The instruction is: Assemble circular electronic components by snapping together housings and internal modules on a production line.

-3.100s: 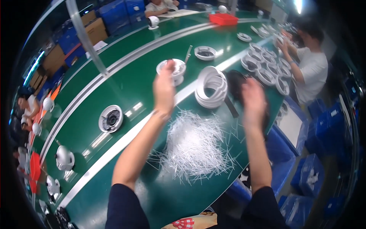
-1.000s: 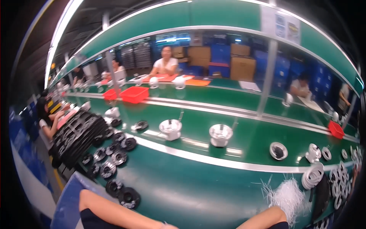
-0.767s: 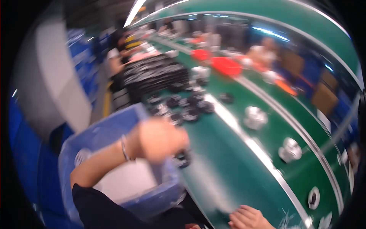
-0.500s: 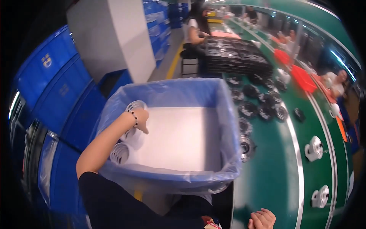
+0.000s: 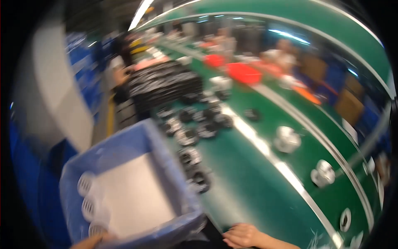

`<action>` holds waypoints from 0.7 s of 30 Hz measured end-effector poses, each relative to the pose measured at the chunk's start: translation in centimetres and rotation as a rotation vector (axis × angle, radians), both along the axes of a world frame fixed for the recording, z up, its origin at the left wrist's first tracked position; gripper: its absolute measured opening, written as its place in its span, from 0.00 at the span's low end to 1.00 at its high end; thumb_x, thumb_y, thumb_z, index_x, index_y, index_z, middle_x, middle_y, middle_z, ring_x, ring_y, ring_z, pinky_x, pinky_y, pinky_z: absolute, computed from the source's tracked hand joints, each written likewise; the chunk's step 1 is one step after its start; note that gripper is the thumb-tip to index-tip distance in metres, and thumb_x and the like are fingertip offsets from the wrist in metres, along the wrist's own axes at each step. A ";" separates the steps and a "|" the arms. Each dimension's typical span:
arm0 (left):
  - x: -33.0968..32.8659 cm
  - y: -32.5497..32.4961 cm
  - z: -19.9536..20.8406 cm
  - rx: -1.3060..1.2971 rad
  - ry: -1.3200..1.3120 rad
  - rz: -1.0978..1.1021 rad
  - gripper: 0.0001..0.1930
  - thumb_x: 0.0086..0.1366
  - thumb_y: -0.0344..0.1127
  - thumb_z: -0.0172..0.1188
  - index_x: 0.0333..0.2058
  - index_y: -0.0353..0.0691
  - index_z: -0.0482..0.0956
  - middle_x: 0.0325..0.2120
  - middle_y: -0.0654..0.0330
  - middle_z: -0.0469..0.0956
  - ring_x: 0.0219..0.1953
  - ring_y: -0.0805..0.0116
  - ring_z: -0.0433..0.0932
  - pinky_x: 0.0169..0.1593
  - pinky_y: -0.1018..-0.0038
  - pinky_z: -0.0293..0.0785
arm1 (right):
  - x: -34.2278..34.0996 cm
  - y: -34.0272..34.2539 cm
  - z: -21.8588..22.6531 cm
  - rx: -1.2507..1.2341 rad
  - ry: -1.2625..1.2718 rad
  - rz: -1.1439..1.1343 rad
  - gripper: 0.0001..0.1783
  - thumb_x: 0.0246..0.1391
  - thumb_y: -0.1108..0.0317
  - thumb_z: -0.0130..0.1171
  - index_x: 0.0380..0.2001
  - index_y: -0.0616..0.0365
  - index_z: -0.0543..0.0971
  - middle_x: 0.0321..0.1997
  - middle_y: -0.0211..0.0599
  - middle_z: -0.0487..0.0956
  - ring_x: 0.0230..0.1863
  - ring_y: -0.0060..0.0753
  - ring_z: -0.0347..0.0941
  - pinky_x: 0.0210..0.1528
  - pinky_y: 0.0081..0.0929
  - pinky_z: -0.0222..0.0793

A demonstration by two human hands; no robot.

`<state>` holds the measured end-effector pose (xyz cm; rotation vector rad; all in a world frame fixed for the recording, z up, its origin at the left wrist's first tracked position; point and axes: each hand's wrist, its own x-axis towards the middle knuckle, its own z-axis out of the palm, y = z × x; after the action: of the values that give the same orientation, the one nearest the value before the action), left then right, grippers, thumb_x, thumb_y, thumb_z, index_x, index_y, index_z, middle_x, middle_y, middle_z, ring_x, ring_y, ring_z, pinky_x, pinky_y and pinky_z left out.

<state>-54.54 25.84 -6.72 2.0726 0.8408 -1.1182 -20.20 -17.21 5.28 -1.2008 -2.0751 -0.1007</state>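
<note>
A blue plastic bin (image 5: 188, 226) with a clear liner stands at the lower left. White round slotted parts (image 5: 86, 184) line its left side, on a pale flat base (image 5: 128, 195). My left hand (image 5: 101, 239) is at the bin's near left corner, beside the nearest white part; blur and the picture's lower edge hide its fingers. By the near edge of the green work surface (image 5: 232, 182), just right of the bin, my right hand (image 5: 240, 235) has its fingers curled in, with nothing visible in them.
Black and silver round parts (image 5: 188, 135) lie beyond the bin, before a stack of black trays (image 5: 166, 83). White parts (image 5: 287, 139) stand on the green belt at right. Red trays (image 5: 243, 73) are farther back. A person (image 5: 120, 74) sits at far left.
The view has swung right, so the bin appears lower left. My left hand has moved from the bin's far left part to its near left corner. My right hand stays curled.
</note>
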 end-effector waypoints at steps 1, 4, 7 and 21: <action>6.3 2.4 1.4 0.037 -0.067 -0.088 0.30 0.49 0.69 0.47 0.24 0.43 0.71 0.20 0.64 0.69 0.24 0.73 0.69 0.35 0.73 0.69 | 0.2 -0.4 0.4 0.041 0.057 -0.010 0.07 0.41 0.67 0.59 0.22 0.59 0.76 0.19 0.31 0.74 0.20 0.27 0.70 0.32 0.24 0.71; 20.8 2.1 7.3 0.087 -0.238 -0.312 0.29 0.49 0.67 0.48 0.26 0.42 0.71 0.23 0.63 0.69 0.27 0.72 0.68 0.37 0.72 0.68 | 1.4 -2.4 -0.1 0.095 0.062 -0.163 0.06 0.43 0.68 0.58 0.22 0.59 0.75 0.17 0.31 0.72 0.19 0.28 0.69 0.32 0.23 0.70; 28.6 -3.2 12.7 0.082 -0.361 -0.448 0.29 0.49 0.65 0.49 0.29 0.42 0.70 0.26 0.62 0.69 0.30 0.71 0.68 0.39 0.72 0.67 | 1.9 -5.2 -0.9 0.098 0.074 -0.211 0.07 0.44 0.67 0.56 0.22 0.59 0.74 0.15 0.30 0.68 0.18 0.29 0.66 0.29 0.24 0.66; 43.9 -51.5 24.6 -0.731 -0.745 -1.225 0.29 0.51 0.58 0.53 0.42 0.38 0.68 0.41 0.58 0.67 0.45 0.66 0.65 0.49 0.68 0.62 | 1.4 -12.6 1.9 0.327 0.588 -0.527 0.31 0.45 0.56 0.55 0.50 0.63 0.63 0.55 0.54 0.60 0.55 0.50 0.58 0.54 0.44 0.56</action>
<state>-10.62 -25.62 17.92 1.9667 -1.1763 -0.8010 -18.76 -29.83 7.16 -1.3403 -1.1589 -0.2827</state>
